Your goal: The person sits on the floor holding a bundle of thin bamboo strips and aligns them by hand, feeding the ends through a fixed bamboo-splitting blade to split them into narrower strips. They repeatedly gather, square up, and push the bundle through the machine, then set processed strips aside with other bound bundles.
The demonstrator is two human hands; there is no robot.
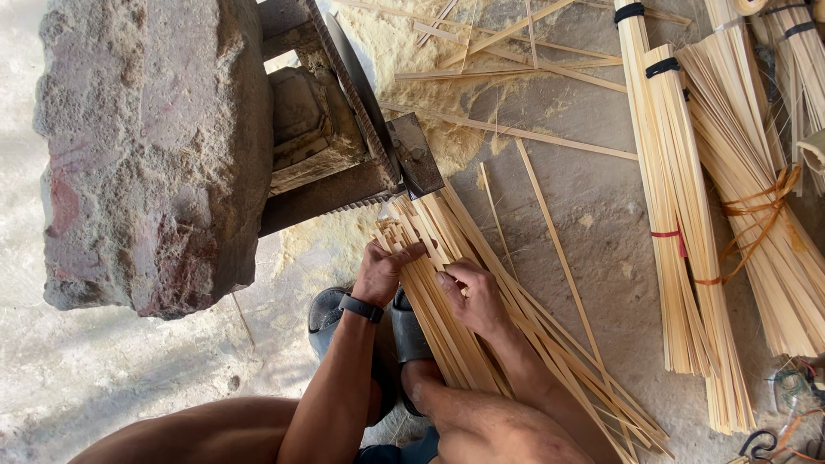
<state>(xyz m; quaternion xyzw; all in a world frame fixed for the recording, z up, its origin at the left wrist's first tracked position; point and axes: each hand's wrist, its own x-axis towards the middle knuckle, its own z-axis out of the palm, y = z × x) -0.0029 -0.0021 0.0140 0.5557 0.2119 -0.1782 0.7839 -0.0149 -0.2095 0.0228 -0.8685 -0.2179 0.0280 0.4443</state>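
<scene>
A loose bundle of thin pale bamboo strips (pixel 507 301) lies slanted across my lap, its upper ends against a dark metal cutter frame (pixel 369 129). My left hand (pixel 384 271), with a black band on the wrist, grips the strips near their upper ends. My right hand (pixel 473 294) pinches a few strips a little lower down the bundle. Both hands rest on top of the bundle, close together. My feet in grey sandals (pixel 404 331) sit under it.
A large rough stone block (pixel 155 146) fills the upper left, holding the metal frame. Tied bundles of bamboo strips (pixel 687 223) lie on the right. Loose strips (pixel 550 137) and sawdust cover the concrete floor (pixel 601 206). Small tools lie at the bottom right corner (pixel 786 412).
</scene>
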